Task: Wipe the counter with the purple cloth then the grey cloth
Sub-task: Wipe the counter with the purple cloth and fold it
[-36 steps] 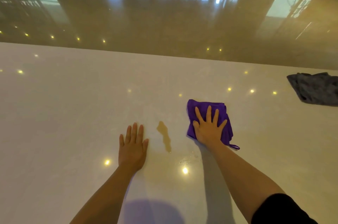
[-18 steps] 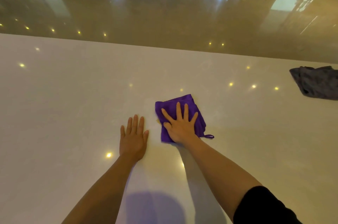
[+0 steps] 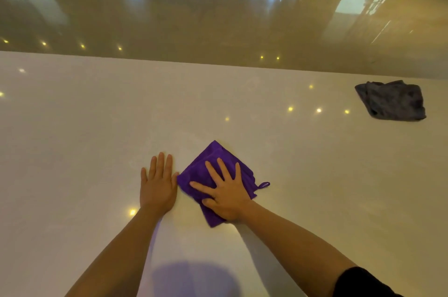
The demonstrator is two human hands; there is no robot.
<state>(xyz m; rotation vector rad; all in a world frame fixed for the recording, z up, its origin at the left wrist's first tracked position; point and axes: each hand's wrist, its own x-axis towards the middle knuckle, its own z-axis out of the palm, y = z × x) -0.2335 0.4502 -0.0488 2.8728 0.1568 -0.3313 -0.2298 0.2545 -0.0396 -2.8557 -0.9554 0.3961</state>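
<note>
A folded purple cloth (image 3: 208, 165) lies on the glossy white counter (image 3: 72, 151) near its middle. My right hand (image 3: 224, 193) presses flat on the cloth with fingers spread. Flat on the bare counter just left of the cloth rests my left hand (image 3: 158, 185), its thumb side touching the cloth's edge, holding nothing. A crumpled grey cloth (image 3: 392, 100) sits at the far right near the counter's back edge, away from both hands.
A shiny brown wall (image 3: 218, 17) rises behind the counter's back edge and mirrors windows. Small ceiling lights reflect as yellow dots on the counter. A dark sleeve (image 3: 363, 284) covers my right upper arm.
My right hand slid the purple cloth leftward across the counter, over the brownish spill mark, until it met my left hand. The mark no longer shows. My left hand stayed in place.
</note>
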